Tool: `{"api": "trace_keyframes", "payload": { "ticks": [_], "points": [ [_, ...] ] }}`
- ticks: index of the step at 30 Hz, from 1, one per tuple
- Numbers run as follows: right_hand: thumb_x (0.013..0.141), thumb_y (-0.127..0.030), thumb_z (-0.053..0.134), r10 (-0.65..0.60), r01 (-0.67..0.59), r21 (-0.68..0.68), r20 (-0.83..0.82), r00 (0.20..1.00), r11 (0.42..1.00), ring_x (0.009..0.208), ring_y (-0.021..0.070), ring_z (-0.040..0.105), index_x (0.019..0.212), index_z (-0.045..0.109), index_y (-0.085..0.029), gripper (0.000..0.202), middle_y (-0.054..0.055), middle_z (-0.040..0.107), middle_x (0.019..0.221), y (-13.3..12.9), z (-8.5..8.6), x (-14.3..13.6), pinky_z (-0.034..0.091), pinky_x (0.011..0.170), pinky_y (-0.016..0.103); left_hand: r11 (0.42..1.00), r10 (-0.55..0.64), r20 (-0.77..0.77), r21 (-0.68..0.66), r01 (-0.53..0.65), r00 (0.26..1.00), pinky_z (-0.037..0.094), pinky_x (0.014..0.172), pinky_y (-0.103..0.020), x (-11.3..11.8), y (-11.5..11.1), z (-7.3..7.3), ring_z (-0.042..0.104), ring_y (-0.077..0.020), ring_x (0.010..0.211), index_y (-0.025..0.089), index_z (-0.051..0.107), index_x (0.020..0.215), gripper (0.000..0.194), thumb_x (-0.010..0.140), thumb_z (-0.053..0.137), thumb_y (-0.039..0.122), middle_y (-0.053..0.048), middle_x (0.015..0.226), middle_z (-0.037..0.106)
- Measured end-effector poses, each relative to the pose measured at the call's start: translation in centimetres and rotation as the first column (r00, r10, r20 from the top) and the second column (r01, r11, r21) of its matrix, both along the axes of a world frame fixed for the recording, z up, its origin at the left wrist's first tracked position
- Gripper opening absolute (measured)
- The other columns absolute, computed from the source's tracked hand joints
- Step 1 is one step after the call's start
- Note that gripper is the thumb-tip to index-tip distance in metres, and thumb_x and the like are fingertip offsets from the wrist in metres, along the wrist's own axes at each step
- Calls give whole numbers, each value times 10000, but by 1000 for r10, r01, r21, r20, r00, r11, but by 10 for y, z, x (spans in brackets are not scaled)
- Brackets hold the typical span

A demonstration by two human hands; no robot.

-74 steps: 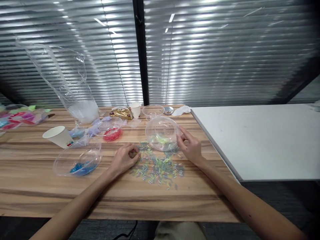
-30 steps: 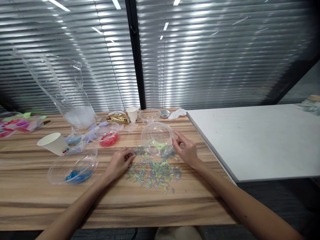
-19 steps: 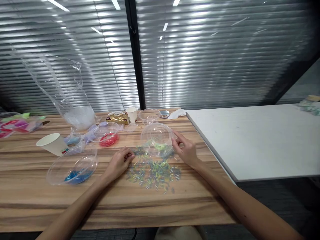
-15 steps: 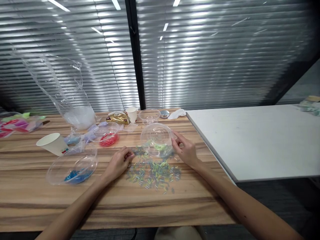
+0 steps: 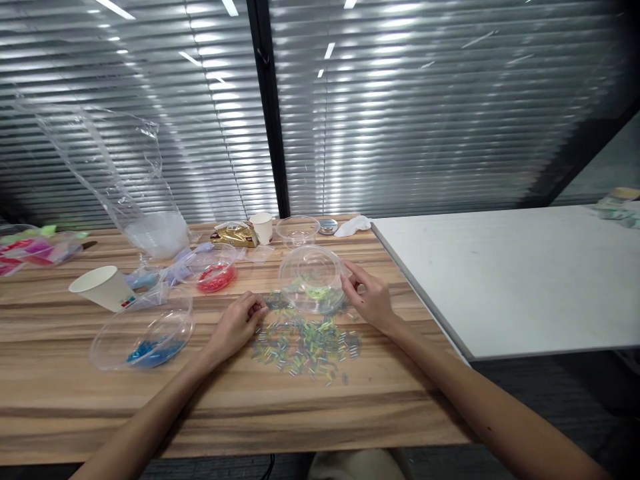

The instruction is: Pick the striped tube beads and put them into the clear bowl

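Well, the clear round plastic bowl [image 5: 293, 268] is tilted towards me at the far edge of a loose scatter of translucent yellow-green and grey-blue tube beads [image 5: 317, 339]. A few yellow-green ones show low in the bowl. My right hand [image 5: 369, 297] has its right rim pinched between thumb and fingers. My left hand [image 5: 239, 323] lies at the left edge of the scatter, fingers curled and pressed together; whether a bead is caught between them I cannot tell.

All this is on the wood-grained worktop [image 5: 320, 417]. To the left, a clear plastic bowl [image 5: 106, 345] holds shiny blue beads [image 5: 155, 351], with a tilted white paper cup [image 5: 101, 288] just beyond it. Farther off, red beads [image 5: 216, 278] sit in another clear dish [image 5: 200, 255]. Along the far side are a large clear plastic bag [image 5: 157, 233], a gold packet [image 5: 233, 235], a small white paper cup [image 5: 261, 230], an upright clear bowl [image 5: 297, 233] and a crumpled white tissue [image 5: 353, 227]. A white tabletop [image 5: 500, 280] adjoins on the right.
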State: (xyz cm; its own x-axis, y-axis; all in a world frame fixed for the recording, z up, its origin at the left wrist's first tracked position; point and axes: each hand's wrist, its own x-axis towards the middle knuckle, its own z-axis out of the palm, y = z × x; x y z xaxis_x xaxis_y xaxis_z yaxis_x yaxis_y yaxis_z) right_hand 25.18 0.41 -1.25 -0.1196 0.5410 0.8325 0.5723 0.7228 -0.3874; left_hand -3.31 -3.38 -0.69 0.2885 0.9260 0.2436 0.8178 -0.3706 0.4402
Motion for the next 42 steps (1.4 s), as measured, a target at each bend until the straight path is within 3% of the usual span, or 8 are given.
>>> {"api": "trace_keyframes", "payload": {
  "ticks": [8, 42],
  "points": [
    [892, -204, 478, 58, -58, -15, -7, 998, 998, 448, 88, 479, 1154, 589, -123, 296, -41, 527, 529, 1, 1, 1, 400, 484, 187, 1000, -9, 10, -1, 9, 1000, 364, 623, -282, 0, 0, -1, 498, -172, 679, 175, 517, 762, 198, 870, 417, 306, -31, 745, 549],
    [895, -232, 466, 80, -80, -91, 1, 997, 993, 456, 102, 503, 1145, 604, -122, 306, -23, 560, 536, -1, 4, 1, 389, 478, 206, 998, -49, -32, -40, 47, 998, 393, 671, -297, 1, -2, 4, 533, -189, 748, 183, 547, 785, 216, 885, 424, 329, -43, 808, 583]
  ]
}}
